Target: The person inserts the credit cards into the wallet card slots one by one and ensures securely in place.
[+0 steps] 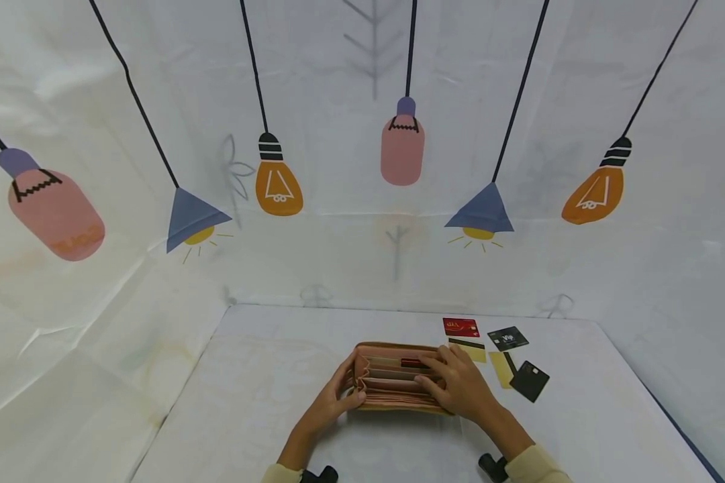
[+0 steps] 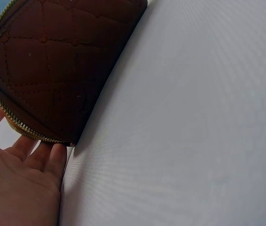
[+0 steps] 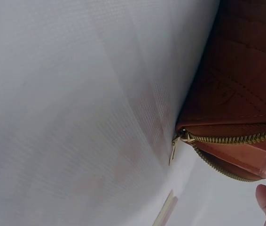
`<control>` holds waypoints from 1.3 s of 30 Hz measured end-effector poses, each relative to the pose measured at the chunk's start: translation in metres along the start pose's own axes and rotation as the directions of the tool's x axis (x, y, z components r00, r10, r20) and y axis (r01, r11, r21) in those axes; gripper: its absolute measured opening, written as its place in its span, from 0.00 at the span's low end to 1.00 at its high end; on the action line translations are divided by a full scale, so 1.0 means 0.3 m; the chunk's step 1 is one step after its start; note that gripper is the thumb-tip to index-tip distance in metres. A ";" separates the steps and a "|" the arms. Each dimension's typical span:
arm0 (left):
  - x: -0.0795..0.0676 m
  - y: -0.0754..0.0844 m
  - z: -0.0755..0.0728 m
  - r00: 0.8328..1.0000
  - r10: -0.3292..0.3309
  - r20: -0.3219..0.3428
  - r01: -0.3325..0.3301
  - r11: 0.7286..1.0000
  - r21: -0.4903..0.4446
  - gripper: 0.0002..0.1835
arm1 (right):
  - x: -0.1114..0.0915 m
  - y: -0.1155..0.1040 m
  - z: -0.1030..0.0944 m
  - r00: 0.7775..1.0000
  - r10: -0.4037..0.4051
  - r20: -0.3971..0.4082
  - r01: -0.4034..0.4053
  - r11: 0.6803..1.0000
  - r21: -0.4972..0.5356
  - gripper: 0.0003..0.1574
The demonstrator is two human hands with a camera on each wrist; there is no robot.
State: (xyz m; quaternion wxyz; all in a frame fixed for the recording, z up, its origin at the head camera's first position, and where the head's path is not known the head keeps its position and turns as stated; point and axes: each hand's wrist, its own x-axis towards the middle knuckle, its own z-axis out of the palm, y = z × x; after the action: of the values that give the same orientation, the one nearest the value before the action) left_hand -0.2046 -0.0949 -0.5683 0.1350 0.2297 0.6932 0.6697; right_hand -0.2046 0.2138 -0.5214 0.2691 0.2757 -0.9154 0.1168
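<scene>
A brown quilted zip wallet [image 1: 399, 406] stands unzipped on the table, its pink lining and several dividers facing up. My left hand [image 1: 332, 406] grips its left end, thumb at the near side, fingers round the far side. In the left wrist view, fingertips lie along the brass zip [image 2: 25, 127] of the quilted side. Inside the wallet, a dark red card [image 1: 412, 363] shows in a slot. My right hand [image 1: 462, 386] reaches over the right end, forefinger by that card and thumb at a nearer divider; I cannot tell whether it pinches anything. A zip pull [image 3: 172, 151] hangs at the right end.
Right of the wallet lie a red VIP card [image 1: 461, 327], a black Vip card [image 1: 507, 338], two gold cards with dark stripes [image 1: 471, 351] and a plain black card [image 1: 529, 381]. Behind the white table [image 1: 266, 376] hangs a lamp-printed sheet [image 1: 338, 268].
</scene>
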 end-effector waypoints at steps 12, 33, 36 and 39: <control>0.018 0.012 -0.009 0.998 0.056 0.038 -0.057 0.997 0.043 0.44 | -0.001 -0.016 -0.020 0.999 0.043 0.031 -0.042 0.999 -0.016 0.31; -0.027 -0.010 -0.003 0.998 0.054 -0.007 -0.054 0.998 0.024 0.44 | -0.033 -0.052 -0.008 0.981 0.134 0.143 -0.146 0.987 0.073 0.29; -0.023 -0.006 -0.004 0.998 0.064 0.004 -0.064 0.998 0.027 0.44 | -0.045 -0.040 -0.024 0.983 0.154 0.103 -0.167 0.978 0.127 0.25; -0.016 0.000 -0.002 0.997 0.070 0.012 -0.070 0.997 0.019 0.44 | -0.061 -0.006 -0.044 0.974 0.214 0.069 -0.222 0.963 0.153 0.20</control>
State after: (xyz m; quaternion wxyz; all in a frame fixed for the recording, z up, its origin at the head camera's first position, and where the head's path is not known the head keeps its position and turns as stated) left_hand -0.2007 -0.0978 -0.5688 0.1131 0.2590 0.6904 0.6659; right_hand -0.1851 0.2252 -0.5207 0.2076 0.1968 -0.9346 0.2115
